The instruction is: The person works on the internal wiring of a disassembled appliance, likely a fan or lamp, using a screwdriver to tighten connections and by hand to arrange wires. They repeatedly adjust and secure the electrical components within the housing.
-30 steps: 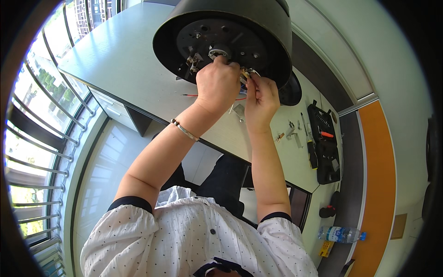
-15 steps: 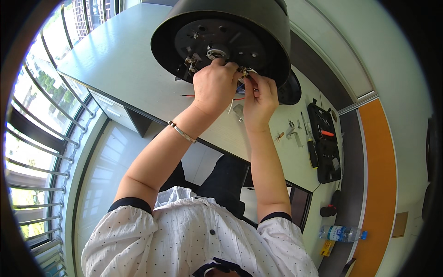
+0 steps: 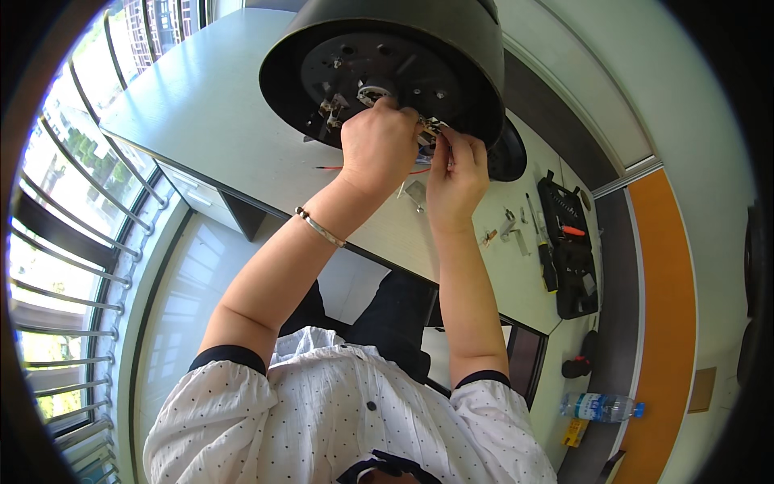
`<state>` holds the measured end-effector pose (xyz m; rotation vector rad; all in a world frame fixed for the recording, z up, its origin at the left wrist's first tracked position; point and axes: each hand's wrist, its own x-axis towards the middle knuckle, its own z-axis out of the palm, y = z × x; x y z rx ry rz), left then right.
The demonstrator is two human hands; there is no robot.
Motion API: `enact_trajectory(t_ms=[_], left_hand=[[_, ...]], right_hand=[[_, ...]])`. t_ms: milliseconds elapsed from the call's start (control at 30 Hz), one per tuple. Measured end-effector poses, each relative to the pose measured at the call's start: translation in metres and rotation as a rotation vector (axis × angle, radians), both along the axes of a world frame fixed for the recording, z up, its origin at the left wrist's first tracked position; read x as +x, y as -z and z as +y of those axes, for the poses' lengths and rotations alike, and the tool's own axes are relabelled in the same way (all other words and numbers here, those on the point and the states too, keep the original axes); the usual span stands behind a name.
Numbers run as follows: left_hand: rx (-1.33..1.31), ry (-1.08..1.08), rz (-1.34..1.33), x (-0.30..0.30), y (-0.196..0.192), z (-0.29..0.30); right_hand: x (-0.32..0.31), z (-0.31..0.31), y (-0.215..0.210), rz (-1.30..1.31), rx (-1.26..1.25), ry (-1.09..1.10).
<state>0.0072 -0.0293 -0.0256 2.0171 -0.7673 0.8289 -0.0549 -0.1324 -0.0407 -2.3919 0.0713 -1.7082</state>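
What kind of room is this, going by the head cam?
Probably an office or lab used as a repair bench: a black appliance lies tipped on a pale table, an open tool case sits nearby, and barred windows line one side.

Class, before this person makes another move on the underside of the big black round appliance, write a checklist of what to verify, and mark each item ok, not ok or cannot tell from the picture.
1. Large black round appliance tipped on the pale grey table, underside facing the person: ok.
2. Left hand at the hub of the underside: ok.
3. Right hand pinching the small wired metal connector: ok.
4. Thin red wire free, not snagged: cannot tell.
5. Black tool case open on the table to the person's right: ok.
6. Power disconnected: cannot tell.
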Motion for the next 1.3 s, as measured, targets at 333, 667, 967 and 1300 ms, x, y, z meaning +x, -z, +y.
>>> enact_trajectory(t_ms=[333, 667, 967, 1300], left_hand=[[-0.013, -0.022, 0.004, 0.0, 0.0, 0.001], [-0.015, -0.027, -0.092, -0.002, 0.005, -0.003], [-0.049, 0.043, -0.22, 0.004, 0.013, -0.006], [-0.211, 0.096, -0.155, -0.001, 0.012, -0.004]], right_hand=[[0.0, 0.001, 0.002, 0.018, 0.0, 0.006], [-0.004, 0.004, 0.002, 0.039, -0.06, 0.113], [-0.006, 0.004, 0.001, 0.125, 0.002, 0.218], [-0.007, 0.003, 0.004, 0.126, -0.002, 0.179]])
